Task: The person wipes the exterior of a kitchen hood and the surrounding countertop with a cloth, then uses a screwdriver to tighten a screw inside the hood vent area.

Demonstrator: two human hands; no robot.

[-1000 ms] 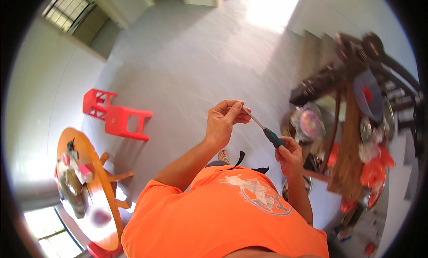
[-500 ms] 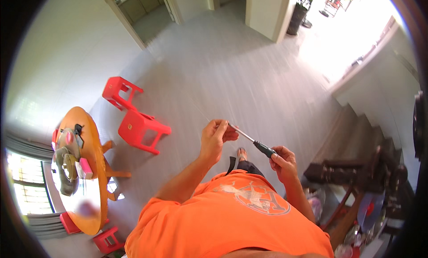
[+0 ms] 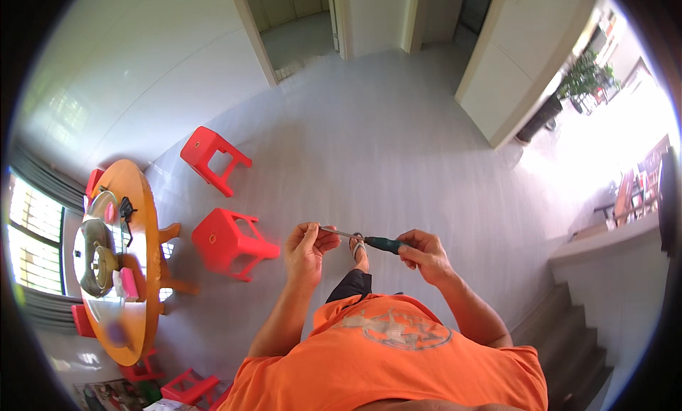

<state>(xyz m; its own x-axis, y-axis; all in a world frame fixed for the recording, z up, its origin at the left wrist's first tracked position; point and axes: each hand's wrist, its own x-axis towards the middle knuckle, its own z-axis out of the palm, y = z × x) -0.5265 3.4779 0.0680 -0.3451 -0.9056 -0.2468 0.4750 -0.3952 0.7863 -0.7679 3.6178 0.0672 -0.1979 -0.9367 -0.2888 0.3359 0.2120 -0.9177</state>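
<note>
A screwdriver (image 3: 384, 245) with a dark green handle and a thin metal shaft lies almost level between my hands, in front of my orange shirt. My right hand (image 3: 426, 255) is closed around the end of its handle, thumb on top. At the other end, my left hand (image 3: 304, 253) pinches the shaft near its tip between thumb and forefinger, the other fingers loosely curled. Whether anything small sits at the tip is hidden by those fingers. Below the shaft a sandalled foot (image 3: 359, 255) shows on the grey floor.
Two red plastic stools (image 3: 226, 242) stand to my left. Beyond them is an orange wooden table (image 3: 148, 269) bearing a pot (image 3: 105, 263), a pink box (image 3: 128, 283) and other items. Stairs (image 3: 568, 333) are at lower right; an open doorway with a potted plant (image 3: 586, 77) is at upper right.
The view has turned, so doorways and plant sit farther right. The screwdriver has gone from slanting down to the right to nearly level. Both hands still hold it.
</note>
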